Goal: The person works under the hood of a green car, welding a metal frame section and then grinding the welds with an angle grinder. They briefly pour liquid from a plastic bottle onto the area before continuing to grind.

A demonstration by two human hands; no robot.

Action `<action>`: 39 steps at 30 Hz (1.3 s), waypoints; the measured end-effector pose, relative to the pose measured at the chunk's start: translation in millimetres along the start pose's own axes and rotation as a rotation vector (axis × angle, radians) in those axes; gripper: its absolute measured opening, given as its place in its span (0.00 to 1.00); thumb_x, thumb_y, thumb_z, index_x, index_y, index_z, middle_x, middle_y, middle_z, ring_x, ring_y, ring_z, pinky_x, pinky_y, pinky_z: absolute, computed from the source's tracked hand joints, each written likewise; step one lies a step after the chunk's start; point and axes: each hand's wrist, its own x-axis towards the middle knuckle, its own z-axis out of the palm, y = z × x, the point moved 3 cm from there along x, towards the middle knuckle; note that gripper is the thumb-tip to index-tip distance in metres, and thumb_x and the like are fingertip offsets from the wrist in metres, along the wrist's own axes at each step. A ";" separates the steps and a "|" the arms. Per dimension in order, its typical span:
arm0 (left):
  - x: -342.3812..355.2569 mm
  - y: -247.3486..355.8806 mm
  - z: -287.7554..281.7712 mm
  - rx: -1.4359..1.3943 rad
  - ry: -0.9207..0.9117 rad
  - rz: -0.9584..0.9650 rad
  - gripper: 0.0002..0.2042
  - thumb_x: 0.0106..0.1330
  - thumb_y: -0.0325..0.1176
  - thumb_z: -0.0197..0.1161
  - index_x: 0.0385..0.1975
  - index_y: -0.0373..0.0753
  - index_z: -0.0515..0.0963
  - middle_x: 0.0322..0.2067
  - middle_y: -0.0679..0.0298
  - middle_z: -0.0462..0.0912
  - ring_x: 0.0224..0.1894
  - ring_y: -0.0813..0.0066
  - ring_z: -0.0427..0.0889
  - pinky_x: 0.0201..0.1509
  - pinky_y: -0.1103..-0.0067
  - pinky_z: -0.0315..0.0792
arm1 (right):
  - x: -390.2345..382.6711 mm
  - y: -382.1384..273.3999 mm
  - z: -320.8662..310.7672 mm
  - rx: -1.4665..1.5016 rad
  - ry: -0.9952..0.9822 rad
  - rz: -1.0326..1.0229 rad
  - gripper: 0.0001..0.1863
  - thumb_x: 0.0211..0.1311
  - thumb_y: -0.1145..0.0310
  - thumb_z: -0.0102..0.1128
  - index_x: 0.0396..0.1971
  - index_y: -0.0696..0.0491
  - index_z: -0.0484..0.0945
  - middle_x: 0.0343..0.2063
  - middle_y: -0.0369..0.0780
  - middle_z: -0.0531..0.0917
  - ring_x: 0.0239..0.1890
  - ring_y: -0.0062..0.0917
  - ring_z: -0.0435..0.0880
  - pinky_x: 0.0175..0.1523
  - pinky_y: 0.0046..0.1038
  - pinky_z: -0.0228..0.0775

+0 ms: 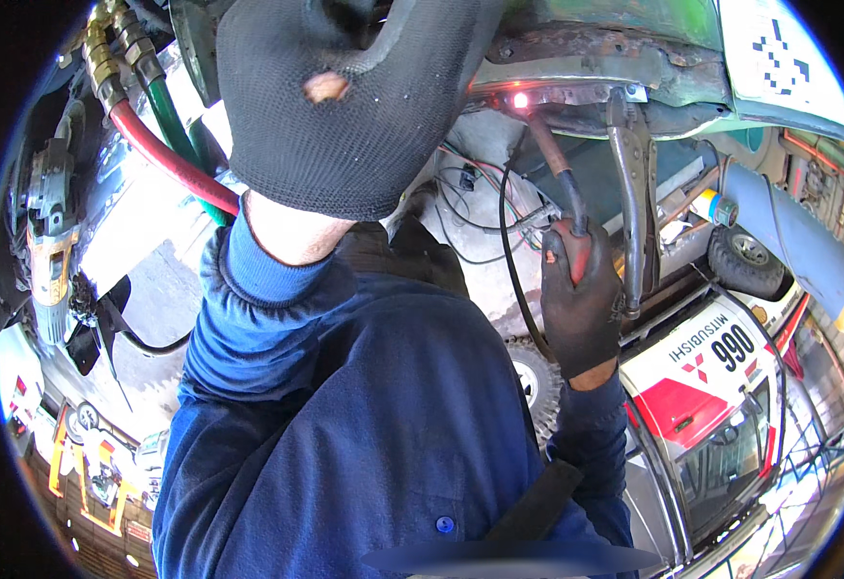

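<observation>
My right hand (581, 299), in a black glove, is closed round the red-and-black handle of a welding torch (550, 152). The torch tip points up at a rusty metal edge (576, 95), where a bright red-white glow (521, 100) shows. Just right of the torch, locking pliers (629, 164) grip the same edge and hang down. My left hand (345, 116) is raised very near the camera. Its black glove has a hole showing skin. The fingers run off the top of the picture, so I cannot tell what they hold, if anything.
Red (166, 150) and green hoses (173, 121) with brass fittings run at the upper left. An angle grinder (52, 232) hangs at the far left. Cables (480, 227) trail behind the torch. A white-and-red vehicle (702, 386) stands at the right, below a blue-grey cylinder (788, 232).
</observation>
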 end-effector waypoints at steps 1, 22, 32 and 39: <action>0.4 -0.5 -0.8 -0.001 -0.002 -0.009 0.11 0.76 0.28 0.62 0.43 0.23 0.84 0.34 0.51 0.89 0.33 0.68 0.88 0.38 0.76 0.79 | 0.3 -0.9 -0.5 -0.029 0.004 0.005 0.20 0.71 0.73 0.62 0.60 0.59 0.75 0.49 0.53 0.86 0.51 0.48 0.88 0.58 0.45 0.78; -8.3 -4.2 -4.5 -0.041 -0.018 -0.051 0.14 0.76 0.31 0.62 0.48 0.24 0.84 0.39 0.52 0.90 0.39 0.68 0.89 0.43 0.75 0.81 | 6.3 -7.8 -1.9 -0.119 0.046 -0.034 0.21 0.70 0.69 0.67 0.59 0.58 0.75 0.45 0.55 0.85 0.50 0.50 0.87 0.56 0.47 0.76; -20.0 -6.9 -10.5 -0.069 0.023 -0.096 0.13 0.76 0.30 0.65 0.49 0.25 0.84 0.40 0.54 0.90 0.38 0.70 0.89 0.42 0.76 0.81 | 7.9 -5.2 1.2 -0.312 0.117 -0.186 0.22 0.75 0.65 0.64 0.64 0.55 0.75 0.52 0.45 0.88 0.53 0.36 0.89 0.57 0.38 0.80; -8.7 2.6 -0.1 0.112 0.024 -0.061 0.10 0.75 0.25 0.65 0.49 0.25 0.85 0.40 0.55 0.91 0.35 0.72 0.88 0.38 0.78 0.80 | 1.5 -8.3 -0.2 -0.068 0.116 -0.149 0.22 0.75 0.67 0.65 0.63 0.58 0.75 0.47 0.52 0.88 0.52 0.49 0.88 0.56 0.43 0.78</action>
